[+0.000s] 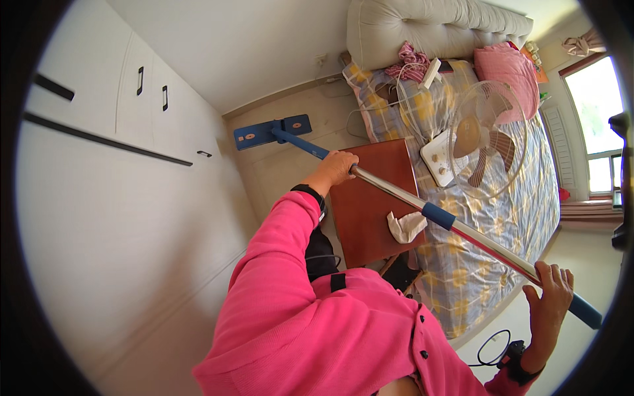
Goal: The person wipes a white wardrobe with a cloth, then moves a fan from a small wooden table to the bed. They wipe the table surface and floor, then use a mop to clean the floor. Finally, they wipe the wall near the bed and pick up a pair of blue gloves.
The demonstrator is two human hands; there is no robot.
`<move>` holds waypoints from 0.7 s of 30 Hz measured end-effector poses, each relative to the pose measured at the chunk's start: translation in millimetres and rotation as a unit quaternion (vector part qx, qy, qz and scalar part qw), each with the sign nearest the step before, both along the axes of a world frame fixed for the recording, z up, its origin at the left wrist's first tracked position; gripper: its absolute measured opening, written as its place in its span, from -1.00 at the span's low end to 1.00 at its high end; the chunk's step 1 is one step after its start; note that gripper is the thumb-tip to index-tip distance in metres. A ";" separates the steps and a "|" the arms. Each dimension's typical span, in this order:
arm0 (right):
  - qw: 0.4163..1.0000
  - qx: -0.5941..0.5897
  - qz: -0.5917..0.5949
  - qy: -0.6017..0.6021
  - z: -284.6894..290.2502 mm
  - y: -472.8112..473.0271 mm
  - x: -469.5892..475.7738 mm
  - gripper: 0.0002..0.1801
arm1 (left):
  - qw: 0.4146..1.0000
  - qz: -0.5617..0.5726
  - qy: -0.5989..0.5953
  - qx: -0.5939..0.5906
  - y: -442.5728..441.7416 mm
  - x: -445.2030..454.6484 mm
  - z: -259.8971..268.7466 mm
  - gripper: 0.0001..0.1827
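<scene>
A flat mop crosses the view on a slant, with a blue head [272,132] and a shiny metal pole [391,186]. My left hand [338,167] grips the pole just above its blue lower section. Farther up, my right hand [552,292] has its fingers on the pole near the blue end grip [585,311], thumb held apart. The mop head lies by the floor between the cabinet and the bed, its blue upper side showing; its underside is hidden. Below the pole, a crumpled whitish cloth [406,227] rests on a reddish-brown wooden tabletop [369,213].
White cabinets [114,198] with black handles line the left side. A standing fan [488,138] with a white base is close to the pole, beside the bed [520,208]. Cables trail near the wall [277,44]. A pink pillow [507,74] lies by the padded headboard [426,29].
</scene>
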State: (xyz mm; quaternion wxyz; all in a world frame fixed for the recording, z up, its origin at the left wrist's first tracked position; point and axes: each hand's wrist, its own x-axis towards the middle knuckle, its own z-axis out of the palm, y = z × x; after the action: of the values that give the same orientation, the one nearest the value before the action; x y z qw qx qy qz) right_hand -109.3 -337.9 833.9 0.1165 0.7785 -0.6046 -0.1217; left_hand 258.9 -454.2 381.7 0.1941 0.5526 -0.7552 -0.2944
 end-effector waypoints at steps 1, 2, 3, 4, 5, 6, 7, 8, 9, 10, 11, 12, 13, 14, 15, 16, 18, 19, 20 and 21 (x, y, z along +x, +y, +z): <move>1.000 0.009 -0.001 0.013 5.8 -14.3 13.4 -0.45 | 1.000 0.006 0.012 0.011 -16.4 11.6 -4.9 -0.77; 1.000 0.010 -0.009 0.021 10.7 -24.2 24.9 -0.44 | 1.000 0.009 0.008 0.012 -27.9 16.4 -10.1 -0.74; 0.999 0.008 -0.015 0.027 15.8 -35.2 35.7 -0.44 | 1.000 0.015 0.023 0.005 -40.9 20.1 -15.4 -0.73; 0.998 -0.011 -0.035 0.043 25.7 -48.6 46.1 -0.42 | 0.999 0.024 0.033 -0.007 -53.7 23.4 -20.8 -0.73; 0.996 -0.003 -0.054 0.065 33.8 -56.1 53.0 -0.41 | 0.999 0.033 0.037 -0.015 -58.3 23.0 -25.7 -0.73; 0.995 -0.005 -0.064 0.072 40.4 -65.2 62.1 -0.40 | 0.998 0.045 0.038 -0.014 -66.5 26.1 -30.6 -0.73; 0.994 -0.007 -0.075 0.080 44.3 -72.4 67.5 -0.39 | 0.998 0.053 0.035 -0.010 -75.2 29.3 -35.1 -0.72; 0.994 0.009 -0.078 0.075 43.4 -78.1 73.1 -0.39 | 0.998 0.061 0.024 -0.004 -82.4 29.9 -37.5 -0.72; 0.994 0.026 -0.082 0.070 41.0 -84.5 77.5 -0.39 | 0.998 0.059 0.037 0.006 -86.8 28.4 -39.5 -0.71; 0.994 0.044 -0.063 0.076 34.3 -88.1 79.7 -0.41 | 0.997 0.056 0.042 0.018 -90.7 26.0 -40.5 -0.71; 0.991 0.057 -0.059 0.108 25.3 -95.5 83.3 -0.46 | 0.997 0.058 0.041 0.029 -96.1 23.0 -41.1 -0.71; 0.993 0.056 -0.029 0.098 12.6 -98.6 82.7 -0.46 | 0.998 0.035 0.052 -0.004 -94.9 12.8 -38.5 -0.70; 0.989 0.083 -0.040 0.117 -0.2 -104.9 85.4 -0.45 | 0.997 0.014 0.062 -0.035 -98.1 2.6 -37.5 -0.69; 0.991 0.066 -0.023 0.114 -11.2 -111.6 84.2 -0.46 | 0.996 -0.010 0.067 -0.058 -105.1 -6.2 -35.4 -0.68; 0.990 0.076 -0.007 0.119 -21.2 -118.5 84.4 -0.47 | 0.993 0.007 0.084 -0.084 -113.3 -13.8 -32.6 -0.69; 0.991 0.064 0.002 0.119 -27.1 -126.1 84.5 -0.50 | 0.990 0.018 0.099 -0.097 -118.2 -22.7 -30.4 -0.70; 0.991 0.078 -0.025 0.109 -33.8 -140.4 85.1 -0.52 | 0.982 0.033 0.140 -0.123 -127.0 -42.1 -25.9 -0.72; 0.992 0.064 -0.017 0.112 -33.8 -145.3 83.8 -0.53 | 0.982 0.049 0.137 -0.122 -127.0 -51.4 -21.9 -0.72; 0.991 0.072 -0.027 0.108 -34.0 -151.3 86.5 -0.52 | 0.980 0.062 0.141 -0.127 -134.0 -57.1 -21.0 -0.73; 0.991 0.070 -0.031 0.108 -33.0 -155.6 87.0 -0.52 | 0.978 0.075 0.145 -0.132 -140.1 -62.8 -20.1 -0.73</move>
State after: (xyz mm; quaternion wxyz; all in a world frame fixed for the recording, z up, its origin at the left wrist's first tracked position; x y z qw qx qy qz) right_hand -22.3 -493.6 800.9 0.1224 0.7478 -0.6027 -0.2502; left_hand 196.1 -594.4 361.6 0.3942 0.5284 -0.7078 -0.2538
